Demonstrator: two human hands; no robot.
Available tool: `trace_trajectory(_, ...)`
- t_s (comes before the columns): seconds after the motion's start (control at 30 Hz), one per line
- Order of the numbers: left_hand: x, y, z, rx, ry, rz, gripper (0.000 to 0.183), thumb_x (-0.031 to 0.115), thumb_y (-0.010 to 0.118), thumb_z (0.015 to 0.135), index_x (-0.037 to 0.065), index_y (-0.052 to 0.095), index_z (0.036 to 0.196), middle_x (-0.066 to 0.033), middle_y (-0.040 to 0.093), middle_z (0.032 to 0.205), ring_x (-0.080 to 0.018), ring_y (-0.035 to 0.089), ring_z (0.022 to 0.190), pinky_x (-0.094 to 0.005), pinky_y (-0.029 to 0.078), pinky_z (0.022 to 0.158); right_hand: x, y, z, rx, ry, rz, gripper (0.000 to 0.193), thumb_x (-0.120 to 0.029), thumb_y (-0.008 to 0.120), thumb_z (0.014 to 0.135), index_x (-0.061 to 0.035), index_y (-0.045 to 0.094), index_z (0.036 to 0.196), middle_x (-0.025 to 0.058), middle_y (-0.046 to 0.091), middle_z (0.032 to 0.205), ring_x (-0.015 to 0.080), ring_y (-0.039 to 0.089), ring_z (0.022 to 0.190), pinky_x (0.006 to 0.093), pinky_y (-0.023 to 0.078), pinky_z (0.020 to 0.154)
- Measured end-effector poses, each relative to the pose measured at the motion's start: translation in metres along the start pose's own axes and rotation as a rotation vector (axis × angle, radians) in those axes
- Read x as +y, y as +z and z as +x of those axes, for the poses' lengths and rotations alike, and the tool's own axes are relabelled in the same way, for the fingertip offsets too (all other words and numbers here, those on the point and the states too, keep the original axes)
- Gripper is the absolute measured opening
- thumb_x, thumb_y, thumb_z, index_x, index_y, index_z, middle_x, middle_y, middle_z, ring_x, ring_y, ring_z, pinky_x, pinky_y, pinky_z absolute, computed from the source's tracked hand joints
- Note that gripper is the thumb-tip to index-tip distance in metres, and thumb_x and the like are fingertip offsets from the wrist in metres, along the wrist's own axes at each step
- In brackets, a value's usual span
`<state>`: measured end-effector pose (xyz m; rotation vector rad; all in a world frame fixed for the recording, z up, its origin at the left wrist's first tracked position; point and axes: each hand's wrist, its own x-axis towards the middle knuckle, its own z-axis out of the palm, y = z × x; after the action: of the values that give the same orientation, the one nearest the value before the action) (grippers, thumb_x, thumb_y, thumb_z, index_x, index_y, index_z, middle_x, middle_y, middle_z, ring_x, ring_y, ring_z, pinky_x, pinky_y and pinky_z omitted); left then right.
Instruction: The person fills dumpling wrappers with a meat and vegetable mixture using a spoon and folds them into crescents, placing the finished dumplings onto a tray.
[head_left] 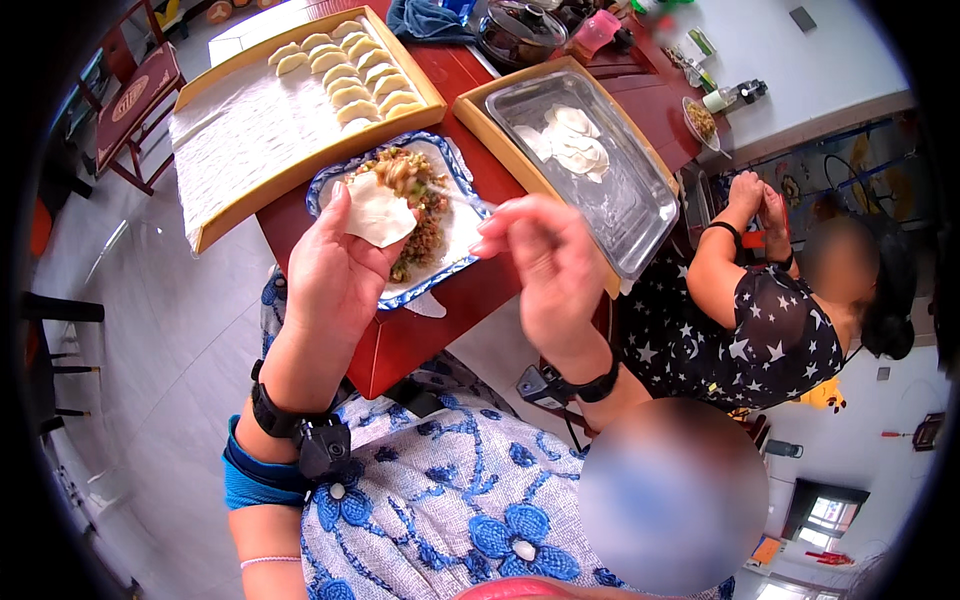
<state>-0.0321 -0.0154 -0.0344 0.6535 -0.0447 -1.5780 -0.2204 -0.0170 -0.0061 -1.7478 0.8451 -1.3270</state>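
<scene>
On the fingers of my left hand (330,265) rests a round, pale dumpling wrapper (378,212), gripped at its edge under the thumb. My right hand (548,270) pinches a thin, pale-handled utensil (470,203); its far end is in a clump of minced filling (405,172) just beyond the wrapper, and its kind is not clear. Both hands are over a white dish with a blue patterned rim (462,165). Chopped meat and vegetable filling (430,240) lies in that dish, partly hidden behind the wrapper and my left hand.
Beyond the dish, a wooden tray (300,160) lined with white cloth holds rows of folded dumplings (350,80). To the right, a metal tray (630,200) in a wooden box holds stacked wrappers (575,145). A person (740,320) works at the red table's (385,350) right side.
</scene>
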Motion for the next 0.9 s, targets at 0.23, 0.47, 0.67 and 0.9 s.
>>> trace_trajectory(0.23, -0.006, -0.008, 0.003, -0.106, -0.003, -0.113, 0.051, 0.030, 0.026, 0.107, -0.011, 0.030, 0.137, -0.0286, 0.045, 0.137, -0.0414, 0.050, 0.125, -0.0491, 0.043, 0.108, 0.015, 0.021, -0.018, -0.393, -0.668, -0.589, 0.030, -0.006, 0.060, 0.082, 0.0022, 0.061, 0.111, 0.0163, 0.064, 0.099, 0.0292, 0.066, 0.088, 0.0363, 0.057, 0.077)
trace_trajectory(0.47, -0.008, -0.015, 0.006, -0.098, 0.000, -0.246, 0.047, 0.030, 0.025, 0.107, -0.007, 0.033, 0.136, -0.0276, 0.047, 0.135, -0.0405, 0.054, 0.121, -0.0478, 0.049, 0.102, 0.012, 0.022, -0.015, -0.326, -0.754, -0.574, 0.032, -0.005, 0.062, 0.082, 0.0017, 0.060, 0.113, 0.0162, 0.064, 0.097, 0.0289, 0.067, 0.085, 0.0362, 0.058, 0.075)
trace_trajectory(0.67, -0.007, -0.020, 0.006, -0.111, -0.019, -0.225, 0.048, 0.032, 0.027, 0.107, -0.007, 0.034, 0.135, -0.0267, 0.049, 0.133, -0.0395, 0.054, 0.121, -0.0469, 0.049, 0.102, 0.010, 0.017, -0.014, -0.304, -0.656, -0.526, 0.035, 0.004, 0.070, 0.077, 0.0008, 0.061, 0.110, 0.0145, 0.066, 0.097, 0.0275, 0.067, 0.083, 0.0343, 0.057, 0.070)
trace_trajectory(0.9, -0.004, -0.016, 0.002, -0.145, -0.023, -0.183, 0.049, 0.032, 0.027, 0.107, -0.007, 0.033, 0.136, -0.0262, 0.049, 0.133, -0.0382, 0.054, 0.121, -0.0457, 0.047, 0.104, 0.016, 0.019, -0.009, -0.353, -0.611, -0.525, 0.030, 0.006, 0.069, 0.076, -0.0013, 0.062, 0.104, 0.0138, 0.068, 0.097, 0.0277, 0.068, 0.084, 0.0341, 0.057, 0.072)
